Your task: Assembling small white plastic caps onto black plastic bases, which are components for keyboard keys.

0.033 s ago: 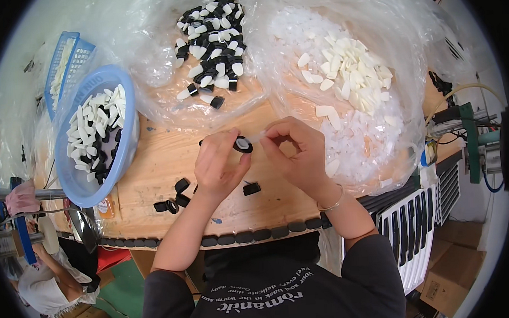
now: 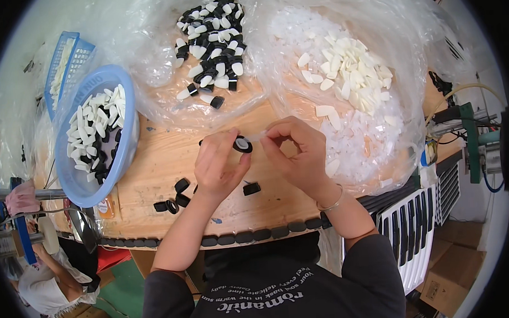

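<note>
Near the middle of the table, my left hand (image 2: 219,163) grips a black oval cap-like piece (image 2: 242,145) between thumb and fingers, its pale opening facing right. Thumb and forefinger of my right hand (image 2: 297,151) pinch a small translucent white piece (image 2: 257,137), whose left end meets or nearly meets that opening. Below the hands lie several loose black pieces: one black block (image 2: 251,188) between my forearms, and a small group (image 2: 173,203) left of my left wrist. The inside of my left palm is hidden.
A blue basin (image 2: 130,143) of black and white pieces stands left, beside a blue basket (image 2: 83,51). Assembled black-and-white pieces (image 2: 218,47) are heaped at the back. White pieces (image 2: 353,69) lie on plastic sheeting at right. Black pieces (image 2: 244,237) line the front edge.
</note>
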A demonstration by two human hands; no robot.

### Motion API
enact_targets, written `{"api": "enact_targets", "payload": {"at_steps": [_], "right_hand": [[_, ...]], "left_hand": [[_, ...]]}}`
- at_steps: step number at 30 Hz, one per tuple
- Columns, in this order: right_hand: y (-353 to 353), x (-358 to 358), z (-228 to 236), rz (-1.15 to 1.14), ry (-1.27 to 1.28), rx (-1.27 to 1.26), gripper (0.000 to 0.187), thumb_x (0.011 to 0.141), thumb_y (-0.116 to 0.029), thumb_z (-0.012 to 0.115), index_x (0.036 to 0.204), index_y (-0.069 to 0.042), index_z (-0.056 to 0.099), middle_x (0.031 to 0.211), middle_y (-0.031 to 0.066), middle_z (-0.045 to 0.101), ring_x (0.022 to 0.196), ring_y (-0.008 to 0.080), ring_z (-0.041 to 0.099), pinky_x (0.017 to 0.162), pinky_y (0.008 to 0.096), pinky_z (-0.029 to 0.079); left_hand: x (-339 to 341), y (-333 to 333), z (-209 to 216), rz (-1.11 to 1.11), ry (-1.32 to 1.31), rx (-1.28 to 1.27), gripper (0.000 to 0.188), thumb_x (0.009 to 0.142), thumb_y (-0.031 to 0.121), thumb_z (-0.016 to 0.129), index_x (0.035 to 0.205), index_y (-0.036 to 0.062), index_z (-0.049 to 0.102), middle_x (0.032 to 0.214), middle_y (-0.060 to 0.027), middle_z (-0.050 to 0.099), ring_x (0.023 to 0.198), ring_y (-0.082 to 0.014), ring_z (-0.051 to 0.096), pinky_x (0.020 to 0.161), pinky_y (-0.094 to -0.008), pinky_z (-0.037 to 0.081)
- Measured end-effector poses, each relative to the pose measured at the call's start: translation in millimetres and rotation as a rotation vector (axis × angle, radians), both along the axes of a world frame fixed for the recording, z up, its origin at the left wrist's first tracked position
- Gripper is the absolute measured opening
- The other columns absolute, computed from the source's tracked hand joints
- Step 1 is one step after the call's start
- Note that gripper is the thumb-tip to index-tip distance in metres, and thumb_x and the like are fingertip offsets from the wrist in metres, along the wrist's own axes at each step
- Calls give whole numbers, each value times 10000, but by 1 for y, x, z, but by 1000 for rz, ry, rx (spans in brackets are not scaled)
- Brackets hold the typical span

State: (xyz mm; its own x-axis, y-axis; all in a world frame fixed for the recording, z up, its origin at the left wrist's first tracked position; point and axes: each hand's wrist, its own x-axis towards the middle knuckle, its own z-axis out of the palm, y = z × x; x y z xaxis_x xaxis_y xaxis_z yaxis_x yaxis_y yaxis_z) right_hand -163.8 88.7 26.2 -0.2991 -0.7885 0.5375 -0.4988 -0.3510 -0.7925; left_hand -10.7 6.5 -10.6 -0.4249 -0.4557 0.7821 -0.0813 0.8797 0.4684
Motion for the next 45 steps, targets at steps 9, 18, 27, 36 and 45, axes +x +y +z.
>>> {"api": "enact_targets", "payload": {"at_steps": [9,18,27,36,45], "right_hand": [[1,17,-6,-41,107,-28,106,742,27,706,797,-9,624,781,93,637,593,170,605,505,275,488],[2,11,-8,134,-148,162,163,814,-19,677,975,7,667,971,96,632,782,127,623,652,247,498],[-5,9,-8,385,-728,473,155,891,-46,611,1020,34,645,931,47,666,850,91,621,757,233,512],[-9,5,-23,440,-817,438,162,885,-45,620,1028,26,646,935,48,670,834,86,620,753,231,507],[-39,-60,-21,36,-245,439,205,853,-181,672,939,5,687,808,36,685,726,73,612,652,240,491]], "left_hand": [[-2,1,2,2,-16,-74,510,614,-49,750,1094,-81,582,955,-186,639,818,-318,606,710,-368,505],[2,-1,5,29,-12,-98,517,611,-30,753,1099,-90,591,985,-187,656,831,-320,620,730,-370,503],[-4,-4,4,-75,17,-174,488,621,-60,720,1092,-86,596,967,-195,653,844,-326,628,744,-402,507],[-9,-1,1,-104,47,-170,457,631,-89,698,1075,-107,589,922,-203,641,828,-341,628,709,-402,515],[8,-14,3,4,23,-30,492,603,-61,727,1076,-84,593,940,-177,654,809,-295,616,698,-337,506]]}}
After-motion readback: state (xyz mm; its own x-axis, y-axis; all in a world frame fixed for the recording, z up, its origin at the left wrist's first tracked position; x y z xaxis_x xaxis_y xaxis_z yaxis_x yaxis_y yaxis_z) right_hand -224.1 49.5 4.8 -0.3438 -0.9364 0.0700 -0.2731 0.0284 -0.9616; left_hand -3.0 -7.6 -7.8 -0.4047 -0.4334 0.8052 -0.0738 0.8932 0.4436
